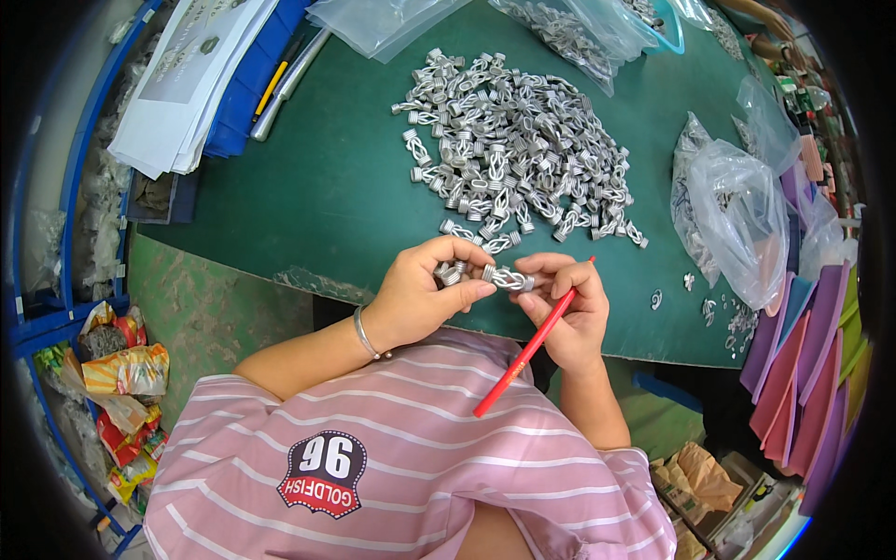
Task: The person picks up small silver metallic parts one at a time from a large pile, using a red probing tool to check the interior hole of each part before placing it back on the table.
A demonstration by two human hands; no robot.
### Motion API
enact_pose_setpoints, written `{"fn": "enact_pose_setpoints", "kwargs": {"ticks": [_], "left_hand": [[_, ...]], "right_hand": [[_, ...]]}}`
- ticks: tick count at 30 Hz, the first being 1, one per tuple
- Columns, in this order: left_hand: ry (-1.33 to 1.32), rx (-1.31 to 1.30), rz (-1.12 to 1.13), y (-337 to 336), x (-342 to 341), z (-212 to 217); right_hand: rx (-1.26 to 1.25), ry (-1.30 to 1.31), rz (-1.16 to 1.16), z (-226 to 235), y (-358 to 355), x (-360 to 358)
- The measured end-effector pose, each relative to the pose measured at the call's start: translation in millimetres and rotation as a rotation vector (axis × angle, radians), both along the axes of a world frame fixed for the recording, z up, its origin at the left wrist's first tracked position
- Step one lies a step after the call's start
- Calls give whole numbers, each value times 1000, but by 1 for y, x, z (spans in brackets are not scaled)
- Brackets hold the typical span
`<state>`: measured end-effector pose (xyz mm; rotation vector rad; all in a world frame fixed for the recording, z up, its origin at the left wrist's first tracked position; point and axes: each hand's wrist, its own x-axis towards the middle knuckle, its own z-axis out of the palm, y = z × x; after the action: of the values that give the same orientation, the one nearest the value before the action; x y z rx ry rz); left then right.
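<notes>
Between my two hands is a small silver metal piece (507,278), with twisted open bars and ridged ends. My left hand (415,291) pinches its left end and has more such pieces (451,273) tucked in its curled fingers. The fingertips of my right hand (581,322) grip the right end. That hand also keeps a slim red pen (523,362) lying slantwise across its fingers, one end pointing down toward my shirt. Just beyond my hands, a large heap of the same metal pieces (523,149) spreads over the green tabletop (308,219).
At the far left, papers (191,84) lie on a blue tray (233,117) beside a yellow pen (271,91). Clear plastic bags (737,205) and tiny metal bits (742,322) are on the right. Purple and red panels (793,373) stand past the right edge. A bag of pieces (569,37) lies at the back.
</notes>
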<state>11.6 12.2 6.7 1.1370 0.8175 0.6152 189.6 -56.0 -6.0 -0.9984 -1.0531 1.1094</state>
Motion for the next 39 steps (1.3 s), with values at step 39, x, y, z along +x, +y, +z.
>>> {"fn": "enact_pose_setpoints", "kwargs": {"ticks": [39], "left_hand": [[47, -931, 136, -56, -41, -152]], "right_hand": [[227, -1005, -201, -8, 25, -5]]}}
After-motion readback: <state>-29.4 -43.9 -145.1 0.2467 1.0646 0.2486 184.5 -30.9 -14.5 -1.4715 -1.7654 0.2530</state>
